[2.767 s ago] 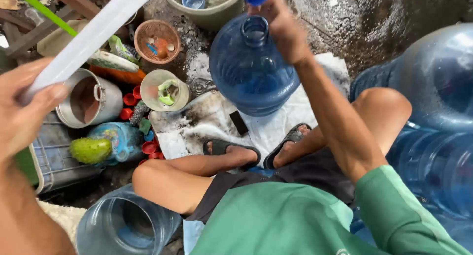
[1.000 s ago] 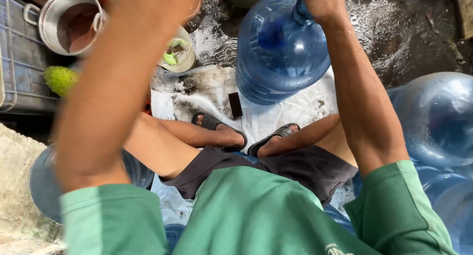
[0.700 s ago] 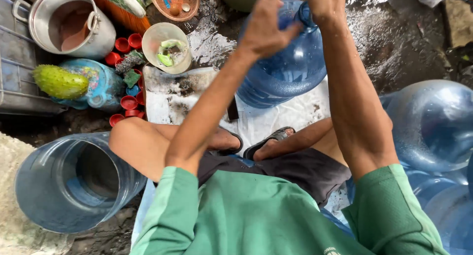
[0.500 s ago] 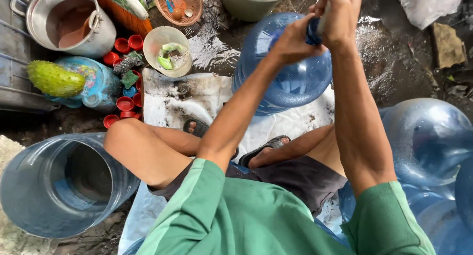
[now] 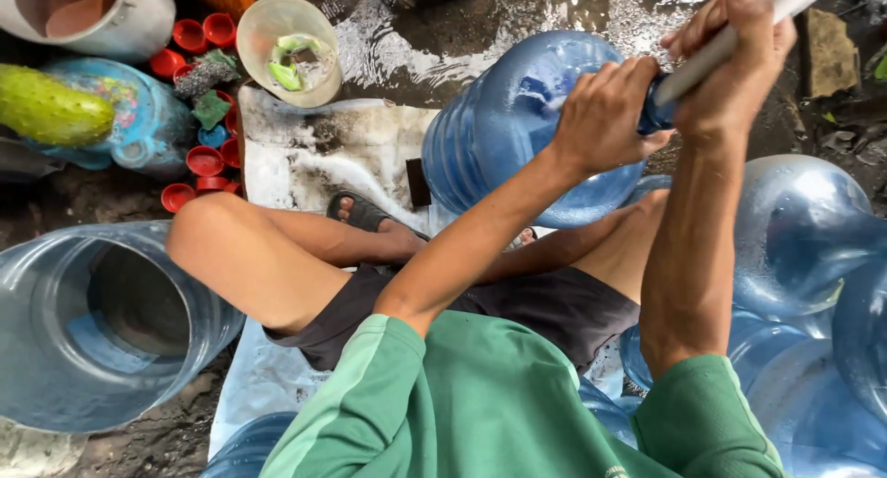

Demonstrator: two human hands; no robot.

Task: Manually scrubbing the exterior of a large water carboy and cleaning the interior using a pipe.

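So the big blue water jug (image 5: 517, 136) is lying tilted on its side on the wet ground, neck pointing up toward the top right, just past the person's sandaled feet and touching the white cloth (image 5: 323, 159) spread there. More jugs crowd round: a clear one (image 5: 102, 321) with its mouth open at the left, and a bunch stacked at the right (image 5: 813, 238). Smaller stuff sits at the top left: a metal pot (image 5: 83, 12), a plastic bowl (image 5: 288, 48), scattered red caps (image 5: 199, 35). My worry is that the ground is soaked, so the jug could roll or slide off the cloth if the neck gets pushed sideways, and the white rod (image 5: 739, 30) could slip through wet fingers. The left hand (image 5: 605, 113) is wrapped shut around the jug's neck, arm stretched forward; the right hand (image 5: 735, 58) is fisted tight on the rod right above it, forearm nearly vertical.
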